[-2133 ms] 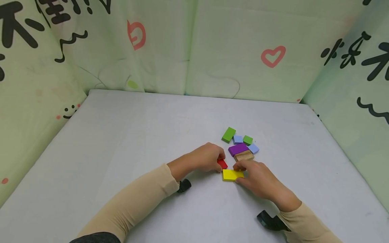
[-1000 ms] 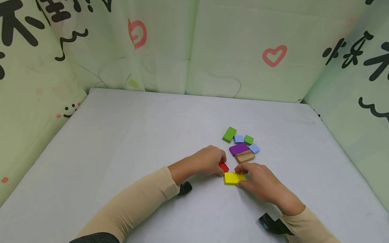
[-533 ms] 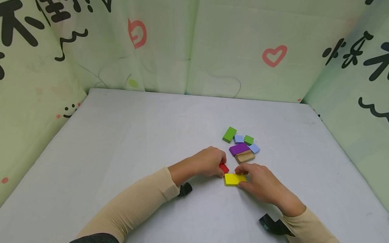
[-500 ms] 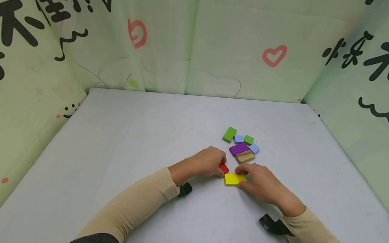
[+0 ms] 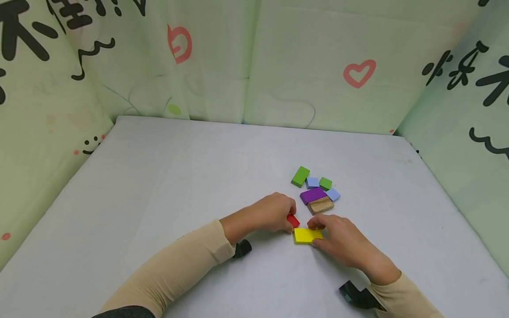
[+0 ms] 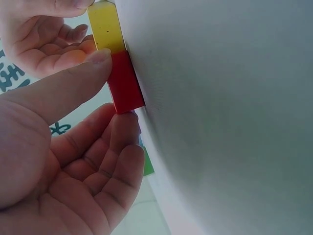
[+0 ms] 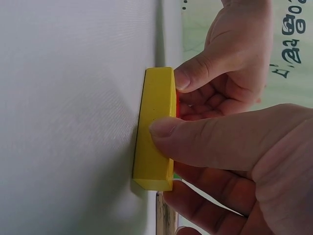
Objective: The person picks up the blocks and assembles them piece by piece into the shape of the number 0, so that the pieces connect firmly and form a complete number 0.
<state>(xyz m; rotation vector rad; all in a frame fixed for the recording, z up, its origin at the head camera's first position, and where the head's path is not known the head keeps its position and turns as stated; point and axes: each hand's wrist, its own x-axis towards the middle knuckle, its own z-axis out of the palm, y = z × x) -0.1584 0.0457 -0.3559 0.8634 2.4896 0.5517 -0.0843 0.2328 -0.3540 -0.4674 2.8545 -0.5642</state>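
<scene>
On the white table, my left hand (image 5: 274, 213) pinches a small red block (image 5: 293, 220) between thumb and fingertips. My right hand (image 5: 346, 240) grips a longer yellow block (image 5: 305, 236), thumb on its near side and fingers at its far side. The two blocks sit close together, the red one behind the left end of the yellow one. In the left wrist view the red block (image 6: 125, 82) meets the yellow block (image 6: 106, 28) at a corner. The right wrist view has the yellow block (image 7: 155, 125) hiding most of the red one.
Just beyond the hands lie a wood-grain block (image 5: 320, 205) and a purple block (image 5: 312, 195), side by side. Behind them are two light blue blocks, a small green block (image 5: 325, 183) and a larger green block (image 5: 300, 176). Printed pale green cloth (image 5: 294, 66) walls the table in.
Both hands have drawn slightly toward the near edge with the red and yellow blocks, mostly in the first second. The other blocks have stayed in place.
</scene>
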